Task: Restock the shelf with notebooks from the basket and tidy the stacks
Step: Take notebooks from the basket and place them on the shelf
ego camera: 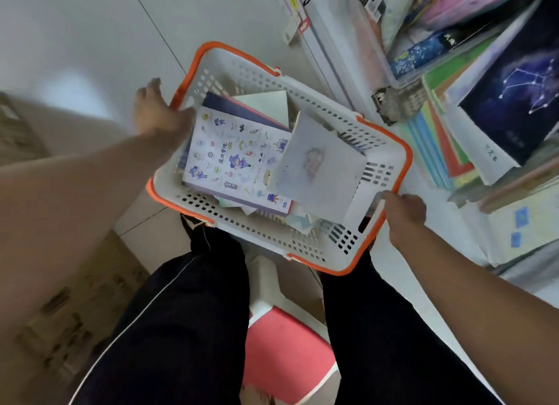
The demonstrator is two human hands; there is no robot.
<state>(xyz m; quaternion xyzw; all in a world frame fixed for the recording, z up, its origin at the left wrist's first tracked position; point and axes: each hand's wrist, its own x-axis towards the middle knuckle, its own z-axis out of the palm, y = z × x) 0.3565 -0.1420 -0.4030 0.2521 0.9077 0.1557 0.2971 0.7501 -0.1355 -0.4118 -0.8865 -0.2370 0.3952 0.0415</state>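
Observation:
A white basket with an orange rim sits in front of my legs, holding several notebooks. On top lie a white notebook with cartoon stickers and a pale one overlapping its right side. My left hand grips the basket's left rim. My right hand grips the rim at the basket's near right corner. The shelf on the right carries stacked notebooks, among them a dark constellation cover and a colourful fanned stack.
A pink and white stool stands between my legs, below the basket. Cardboard boxes sit on the floor at the left. Higher shelf tiers with packaged stationery fill the upper right. Pale floor tiles lie beyond the basket.

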